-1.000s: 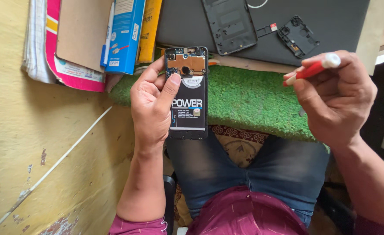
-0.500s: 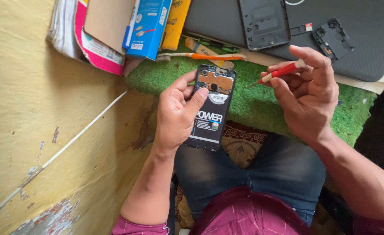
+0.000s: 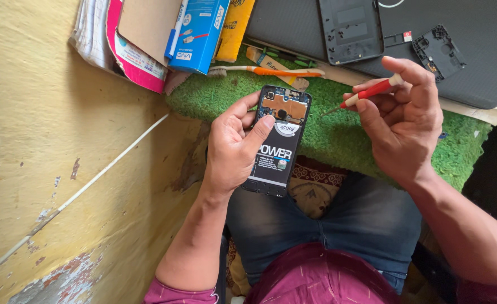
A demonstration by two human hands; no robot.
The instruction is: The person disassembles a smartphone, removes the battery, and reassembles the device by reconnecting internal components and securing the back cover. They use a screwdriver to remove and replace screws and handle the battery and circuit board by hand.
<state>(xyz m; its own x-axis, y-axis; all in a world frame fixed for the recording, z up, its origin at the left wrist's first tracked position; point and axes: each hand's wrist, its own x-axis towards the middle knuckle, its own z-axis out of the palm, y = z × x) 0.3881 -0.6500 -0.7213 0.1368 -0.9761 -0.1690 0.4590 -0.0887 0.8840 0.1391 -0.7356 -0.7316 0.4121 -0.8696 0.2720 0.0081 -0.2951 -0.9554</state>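
Opened phone held over the near edge of the green mat, screwdriver poised.

You gripped the opened phone (image 3: 276, 143) in your left hand (image 3: 234, 146), thumb laid across its black battery, and pinched the red screwdriver (image 3: 367, 93) between the fingers of your right hand (image 3: 400, 121), its tip just beside the phone's upper edge. The back cover (image 3: 351, 29) and a small black frame (image 3: 439, 50) already lay removed at the far edge. The copper-coloured board at the phone's top stood exposed; board and battery remained installed.
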